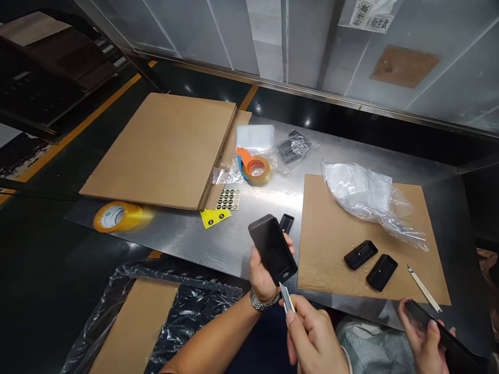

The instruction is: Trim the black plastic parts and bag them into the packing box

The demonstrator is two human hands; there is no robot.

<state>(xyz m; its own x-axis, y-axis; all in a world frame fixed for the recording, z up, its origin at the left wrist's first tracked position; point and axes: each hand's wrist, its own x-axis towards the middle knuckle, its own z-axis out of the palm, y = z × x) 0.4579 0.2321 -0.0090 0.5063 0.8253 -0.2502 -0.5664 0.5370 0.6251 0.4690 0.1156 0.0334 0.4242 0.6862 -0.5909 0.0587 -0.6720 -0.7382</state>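
A black rectangular plastic part (pixel 272 249) lies in my left hand (pixel 262 278), whose fingers wrap round its sides. My right hand (pixel 312 332) is closed on a slim knife (pixel 287 298) with a pale handle; its metal tip is at the lower end of the black part. Just behind the held part, a small black piece (pixel 287 223) rests on the metal table. Two black trays (pixel 360 254) (pixel 382 272) sit on the cardboard sheet (pixel 319 234) to the right, beside white tweezers (pixel 424 289).
Stacked cardboard (pixel 163 150), yellow tape (pixel 117 216), a tape dispenser (pixel 255 167), stickers (pixel 215 217) and plastic bags (pixel 358 187) lie on the table (pixel 179 228). Another person's hands (pixel 424 337) hold a black part at lower right. A plastic-lined box (pixel 132 322) stands lower left.
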